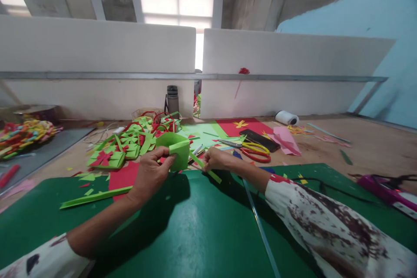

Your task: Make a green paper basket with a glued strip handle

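My left hand (152,173) pinches a folded light-green paper piece (176,147) above the dark green cutting mat (182,226). My right hand (215,159) is closed around a light-green paper strip (204,167) that runs from the folded piece down to the right. Both hands sit close together at the mat's far edge. A longer green strip (94,196) lies on the mat to the left.
A heap of green and red paper cut-outs (130,143) lies behind my hands. Yellow-and-red scissors (252,150), a black phone (259,140), a white tape roll (286,117), a grey bottle (172,99) and a pink glue gun (387,191) stand around. White partitions close the back.
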Action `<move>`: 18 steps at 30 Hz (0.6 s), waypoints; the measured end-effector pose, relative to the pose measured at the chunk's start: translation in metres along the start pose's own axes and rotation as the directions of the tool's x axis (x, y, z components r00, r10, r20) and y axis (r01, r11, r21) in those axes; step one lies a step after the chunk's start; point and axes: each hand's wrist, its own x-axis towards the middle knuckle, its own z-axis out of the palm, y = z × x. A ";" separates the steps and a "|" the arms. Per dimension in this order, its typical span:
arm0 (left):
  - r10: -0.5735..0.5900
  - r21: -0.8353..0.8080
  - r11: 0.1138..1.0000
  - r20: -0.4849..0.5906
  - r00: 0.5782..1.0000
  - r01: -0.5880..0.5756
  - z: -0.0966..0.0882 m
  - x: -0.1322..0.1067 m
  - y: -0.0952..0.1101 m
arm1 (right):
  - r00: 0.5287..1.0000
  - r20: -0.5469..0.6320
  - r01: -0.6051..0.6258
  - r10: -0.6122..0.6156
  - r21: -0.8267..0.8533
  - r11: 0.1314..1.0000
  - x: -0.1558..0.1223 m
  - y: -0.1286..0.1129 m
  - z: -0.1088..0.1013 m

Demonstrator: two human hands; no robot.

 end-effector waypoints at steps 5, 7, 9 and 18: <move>-0.140 -0.064 0.988 0.018 0.990 0.140 -0.001 -0.003 0.011 | 0.927 -0.374 0.164 -0.025 0.346 0.924 -0.017 0.007 -0.027; -0.222 -0.129 0.964 0.083 0.971 0.232 0.000 -0.005 0.017 | 0.831 -0.556 0.292 0.005 0.444 0.847 -0.028 0.008 -0.042; -0.278 -0.180 0.936 0.148 0.949 0.302 0.002 -0.007 0.021 | 0.752 -0.658 0.405 0.041 0.511 0.759 -0.038 0.006 -0.051; -0.262 -0.359 0.856 0.319 0.911 0.372 0.022 -0.025 0.021 | 0.761 -0.648 0.538 -0.027 0.606 0.586 -0.078 -0.015 -0.028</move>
